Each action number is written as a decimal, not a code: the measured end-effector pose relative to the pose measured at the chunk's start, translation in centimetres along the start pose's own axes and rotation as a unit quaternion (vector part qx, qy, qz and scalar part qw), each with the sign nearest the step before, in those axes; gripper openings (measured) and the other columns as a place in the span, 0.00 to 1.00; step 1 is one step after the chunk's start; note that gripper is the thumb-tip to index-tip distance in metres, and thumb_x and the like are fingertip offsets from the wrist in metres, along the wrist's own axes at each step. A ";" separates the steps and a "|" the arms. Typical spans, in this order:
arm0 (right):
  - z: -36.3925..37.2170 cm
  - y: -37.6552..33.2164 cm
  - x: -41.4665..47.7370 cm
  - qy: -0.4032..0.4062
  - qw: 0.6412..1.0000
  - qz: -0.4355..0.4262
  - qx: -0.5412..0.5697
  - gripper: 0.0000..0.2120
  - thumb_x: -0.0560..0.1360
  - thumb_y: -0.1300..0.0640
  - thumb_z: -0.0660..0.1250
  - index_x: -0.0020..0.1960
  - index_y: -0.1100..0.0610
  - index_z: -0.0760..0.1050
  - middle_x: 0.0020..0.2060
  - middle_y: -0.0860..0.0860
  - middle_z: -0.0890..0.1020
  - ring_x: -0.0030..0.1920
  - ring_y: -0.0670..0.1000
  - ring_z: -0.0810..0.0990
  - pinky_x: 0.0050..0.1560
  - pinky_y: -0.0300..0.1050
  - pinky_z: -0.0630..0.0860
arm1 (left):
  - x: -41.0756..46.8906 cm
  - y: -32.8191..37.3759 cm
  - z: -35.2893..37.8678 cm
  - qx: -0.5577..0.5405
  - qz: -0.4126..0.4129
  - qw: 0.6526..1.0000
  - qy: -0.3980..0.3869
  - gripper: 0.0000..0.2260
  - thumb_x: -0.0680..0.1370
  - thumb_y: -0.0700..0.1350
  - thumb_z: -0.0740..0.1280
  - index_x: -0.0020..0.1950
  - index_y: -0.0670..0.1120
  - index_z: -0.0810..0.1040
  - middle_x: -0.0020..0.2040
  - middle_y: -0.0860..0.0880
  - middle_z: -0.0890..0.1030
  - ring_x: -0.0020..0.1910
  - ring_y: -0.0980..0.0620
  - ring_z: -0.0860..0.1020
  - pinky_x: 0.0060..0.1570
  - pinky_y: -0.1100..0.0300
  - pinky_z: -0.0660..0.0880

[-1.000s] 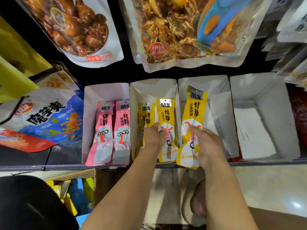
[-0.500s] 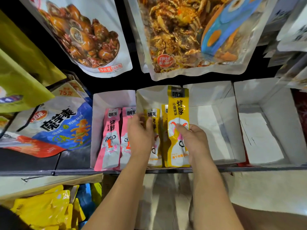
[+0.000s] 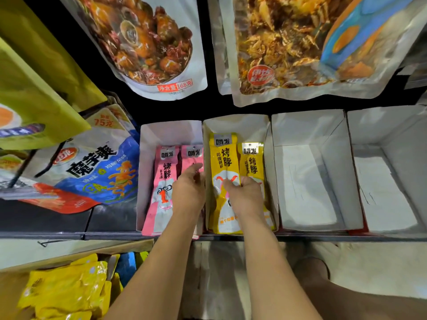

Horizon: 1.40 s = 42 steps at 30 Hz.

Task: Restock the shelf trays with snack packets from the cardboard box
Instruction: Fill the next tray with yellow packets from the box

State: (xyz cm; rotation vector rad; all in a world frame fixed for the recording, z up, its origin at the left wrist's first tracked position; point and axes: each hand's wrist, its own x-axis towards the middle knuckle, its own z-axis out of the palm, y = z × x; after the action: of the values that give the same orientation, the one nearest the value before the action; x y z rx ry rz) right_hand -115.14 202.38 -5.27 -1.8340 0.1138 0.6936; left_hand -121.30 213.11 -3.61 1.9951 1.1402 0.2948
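Note:
Four white shelf trays stand in a row. The first tray holds two pink snack packets. In the second tray stand yellow packets, one at the left and another behind my right hand. My right hand grips the left yellow packet at its middle, thumb on its front. My left hand rests with straight fingers against the wall between the first two trays, touching the right pink packet. The cardboard box at the lower left holds several yellow packets.
The third tray and fourth tray have nothing in them. Big snack pouches hang above the trays, and a blue and white pouch lies left of them. A bare foot stands on the floor below the shelf edge.
My right hand carried the yellow packet left from over the third tray and set it down into the second tray. My left hand moved from the yellow packets to the tray wall.

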 end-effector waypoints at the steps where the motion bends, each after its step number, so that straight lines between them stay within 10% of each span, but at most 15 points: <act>1: 0.4 0.2 0.1 0.007 1.000 -0.004 -0.010 0.10 0.77 0.50 0.71 0.43 0.54 0.75 0.32 0.46 0.76 0.33 0.48 0.75 0.34 0.41 0.68 | 0.0 -0.1 0.0 0.002 0.002 1.000 0.000 0.14 0.83 0.45 0.63 0.68 0.48 0.78 0.54 0.49 0.83 0.48 0.51 0.79 0.49 0.64 0.73; 23: 1.9 0.0 -0.6 0.016 0.945 -0.035 -0.325 0.19 0.79 0.50 0.68 0.66 0.58 0.72 0.61 0.56 0.79 0.63 0.58 0.77 0.54 0.49 0.74 | 0.4 0.4 -0.4 0.007 -0.037 0.999 -0.037 0.14 0.82 0.42 0.64 0.67 0.47 0.78 0.59 0.46 0.83 0.52 0.50 0.80 0.53 0.62 0.75; 27: 1.1 -1.4 -2.1 0.033 0.910 -0.084 -0.404 0.24 0.78 0.47 0.66 0.68 0.59 0.70 0.65 0.59 0.76 0.68 0.61 0.71 0.69 0.55 0.69 | -0.8 0.8 -1.8 0.009 -0.046 0.996 -0.073 0.18 0.80 0.40 0.66 0.70 0.45 0.75 0.62 0.46 0.82 0.60 0.46 0.80 0.62 0.55 0.75; 42: 6.0 -4.4 -12.9 -0.105 0.762 -0.299 -0.565 0.30 0.77 0.51 0.66 0.75 0.58 0.64 0.71 0.58 0.69 0.71 0.62 0.65 0.69 0.58 0.65 | -9.7 -7.2 -15.8 0.357 -0.003 0.934 0.011 0.20 0.75 0.59 0.61 0.62 0.50 0.74 0.62 0.46 0.79 0.62 0.39 0.74 0.58 0.49 0.74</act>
State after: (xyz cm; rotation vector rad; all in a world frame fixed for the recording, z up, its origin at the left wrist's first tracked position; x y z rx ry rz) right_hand -126.37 206.18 3.71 -2.6640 -1.2569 0.4977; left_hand -139.87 215.55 3.10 2.6126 1.3988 -0.1328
